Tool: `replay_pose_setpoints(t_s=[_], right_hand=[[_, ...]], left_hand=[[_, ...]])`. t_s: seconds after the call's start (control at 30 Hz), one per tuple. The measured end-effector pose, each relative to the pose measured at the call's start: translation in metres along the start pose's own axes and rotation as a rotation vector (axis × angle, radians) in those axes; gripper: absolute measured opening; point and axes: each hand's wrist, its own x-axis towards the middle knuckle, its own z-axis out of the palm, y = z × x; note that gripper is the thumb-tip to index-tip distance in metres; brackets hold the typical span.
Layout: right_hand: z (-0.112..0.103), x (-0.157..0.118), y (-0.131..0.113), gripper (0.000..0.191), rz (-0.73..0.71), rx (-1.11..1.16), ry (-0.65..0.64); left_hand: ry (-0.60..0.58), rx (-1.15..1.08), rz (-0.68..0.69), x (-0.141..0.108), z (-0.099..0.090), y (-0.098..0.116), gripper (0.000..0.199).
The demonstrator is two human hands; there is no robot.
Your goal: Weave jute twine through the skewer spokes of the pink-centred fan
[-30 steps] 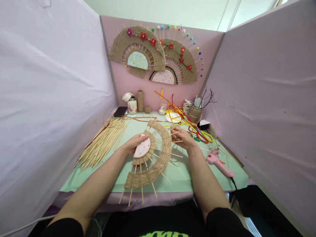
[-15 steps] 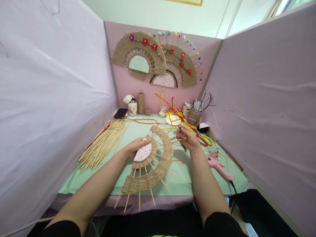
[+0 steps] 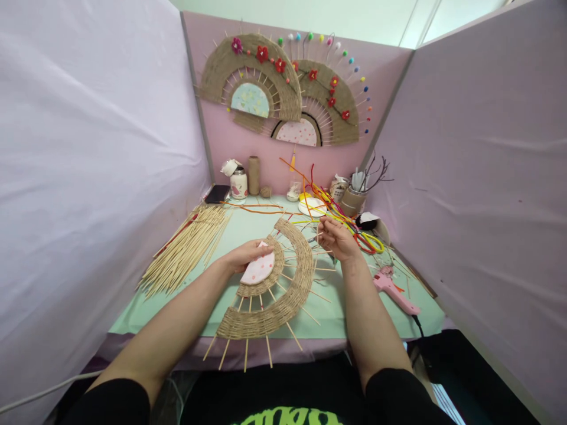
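My left hand [image 3: 252, 255] grips a half-round woven fan [image 3: 305, 265] by its pink-dotted centre, thumb on top and the other fingers underneath. Twine bands are woven across thin wooden sticks that spread outward past the rim. The fan is tilted, its curved edge facing right and toward me. My right hand [image 3: 335, 237] is raised just beyond the fan's upper right edge, close to the stick ends. Its fingers are pinched together; what lies between them is too small to make out.
At left lies a heap of wooden sticks [image 3: 183, 254], with a phone [image 3: 217, 193] behind. A pink glue gun [image 3: 396, 293] rests at right. Coloured pipe cleaners [image 3: 370, 242], a jar [image 3: 238, 184] and a twig holder [image 3: 353, 201] stand or lie toward the back. Finished fans [image 3: 252, 56] hang on the pink panel.
The head view has tipped downward, so the back panel sits higher. The fan has turned slightly in my left hand. My right hand stays pinched near the stick ends.
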Motion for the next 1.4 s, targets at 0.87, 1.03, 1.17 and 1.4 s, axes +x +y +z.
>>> replay_pose_setpoints(t_s=[0.87,1.03,1.17,1.4], right_hand=[[-0.005,0.014,0.011,0.02,0.355,0.382,-0.033],[-0.001,0.014,0.015,0.02,0.384,0.283,-0.002],[-0.002,0.014,0.016,0.019,0.355,0.267,-0.071],[-0.003,0.013,0.013,0.017,0.237,0.257,-0.078]], left_hand=[[0.016,0.061,-0.01,0.0,-0.002,-0.002,0.04],[0.006,0.049,0.003,0.001,-0.001,-0.003,0.039],[0.007,0.076,-0.011,0.001,-0.003,-0.003,0.04],[0.014,0.116,-0.035,0.001,-0.004,-0.003,0.042]])
